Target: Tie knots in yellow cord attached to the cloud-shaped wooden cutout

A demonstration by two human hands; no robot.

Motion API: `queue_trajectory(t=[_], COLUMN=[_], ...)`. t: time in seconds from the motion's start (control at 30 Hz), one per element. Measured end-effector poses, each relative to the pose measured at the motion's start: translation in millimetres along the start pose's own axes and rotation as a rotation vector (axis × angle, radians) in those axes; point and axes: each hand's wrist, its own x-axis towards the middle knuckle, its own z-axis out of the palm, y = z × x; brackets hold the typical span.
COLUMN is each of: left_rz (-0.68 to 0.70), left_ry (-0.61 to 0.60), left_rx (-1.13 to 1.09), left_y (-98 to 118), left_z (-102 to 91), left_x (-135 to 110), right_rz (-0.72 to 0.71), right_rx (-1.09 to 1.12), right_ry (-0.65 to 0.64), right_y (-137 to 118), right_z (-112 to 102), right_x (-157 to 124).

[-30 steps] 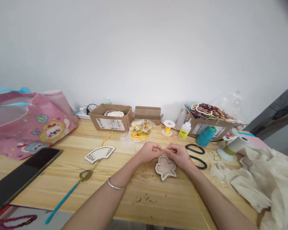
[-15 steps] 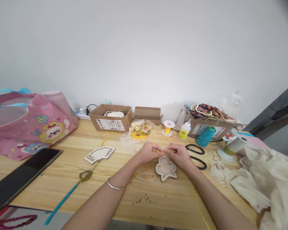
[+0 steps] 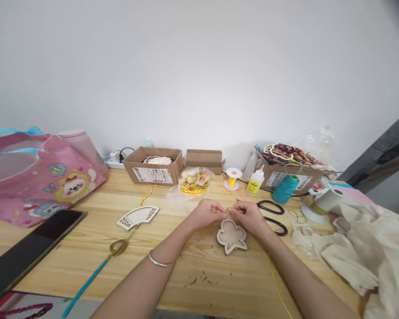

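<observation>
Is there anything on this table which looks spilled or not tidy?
Yes: small dark scraps lie scattered on the tabletop, nearer the person than the pale flower-shaped piece; they look like stray litter, though I cannot tell of what. At the right, the cream cloth lies crumpled rather than folded.

Pale flower-shaped piece (image 3: 232, 236) slightly farther right and lower in view than before, pink bag (image 3: 49, 179) lower too

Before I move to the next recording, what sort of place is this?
Likely a craft workspace: a spool of yellow cord, a teal thread cone and black-handled scissors share a wooden table.
</observation>
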Motion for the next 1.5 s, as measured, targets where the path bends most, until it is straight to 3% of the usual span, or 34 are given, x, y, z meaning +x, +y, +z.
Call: queue_trajectory(t=[0.6,0.8,1.03,1.5], left_rz=[-0.001,-0.016,-0.017,-0.017], left_ry=[0.008,0.076,0.085,0.09], left_rx=[-0.051,-0.064,-0.083,-0.054], left_y=[5.2,5.6,3.9,2.4], left_z=[0.2,-0.2,-1.5,-1.9], left_x=[-1.8,-1.0,-1.2,0.2], right_rz=[0.202,0.293,0.328,0.411], right_rx=[0.41,0.543,0.616,1.036], right_ry=[-0.081,-0.122,-0.157,-0.313], right_y=[-9.8,-12.6,-13.1,-6.7], right_z=[-4.3,-5.7,-6.2,-12.1], right_x=[-2.4,-4.1,-3.5,-2.7])
